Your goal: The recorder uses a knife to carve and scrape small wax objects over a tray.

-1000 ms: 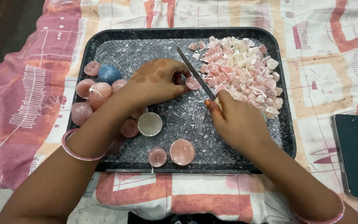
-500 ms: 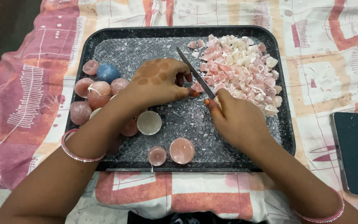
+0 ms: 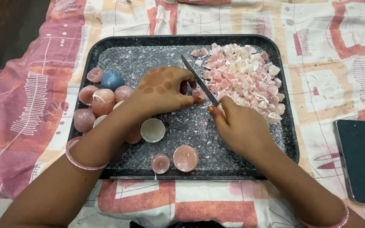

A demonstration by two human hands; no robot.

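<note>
A black tray [image 3: 106,46] lies on a patterned cloth. My right hand [image 3: 241,124] grips a knife [image 3: 199,80] whose blade slants up and left across the tray's middle. My left hand [image 3: 161,88] pinches a small pink wax piece [image 3: 198,95] against the tray, right beside the blade. A heap of chopped pink and white wax bits [image 3: 246,76] fills the tray's right side. Round pink wax pieces [image 3: 102,101] and one blue wax piece [image 3: 112,79] are grouped at the left, partly hidden by my left forearm.
A white wax disc [image 3: 153,129] and two pink wax discs [image 3: 185,158] sit near the tray's front edge. A dark phone [image 3: 362,158] lies on the cloth at the right. White wax crumbs dust the tray floor. Dark floor shows at the top left.
Both hands stay in nearly the same place. The knife blade has shifted slightly against the pink piece under my left fingers.
</note>
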